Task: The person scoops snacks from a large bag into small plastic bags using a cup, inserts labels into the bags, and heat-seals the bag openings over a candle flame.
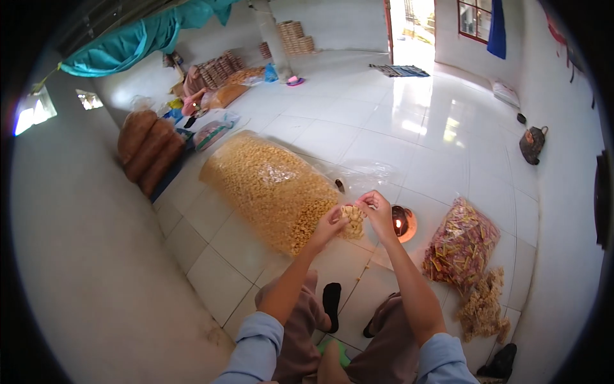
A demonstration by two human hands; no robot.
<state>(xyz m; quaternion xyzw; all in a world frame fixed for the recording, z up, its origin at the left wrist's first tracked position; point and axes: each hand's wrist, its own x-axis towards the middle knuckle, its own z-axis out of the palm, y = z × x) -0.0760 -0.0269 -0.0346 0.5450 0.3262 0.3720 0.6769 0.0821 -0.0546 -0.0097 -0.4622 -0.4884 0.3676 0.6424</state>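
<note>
A small clear plastic bag of golden snack pieces (pixel 353 229) hangs between my two hands. My left hand (pixel 330 225) grips its left side near the top. At the upper right edge of the bag, the fingers of my right hand (pixel 376 208) are pinched together. Just right of that hand burns a small flame lamp (pixel 399 223) on a round brown base. A very large clear sack of the same golden snacks (pixel 268 185) lies on its side beyond my left hand, its near end close to the small bag.
At right stand a clear bag of colourful packets (pixel 462 240) and a bundle of tan snack bags (pixel 484 306). Thin plastic sheeting (pixel 364 171) lies on the tiled floor. Brown sacks (pixel 150 150) lean at the left wall. Another person (pixel 194 86) sits far back among stacked goods.
</note>
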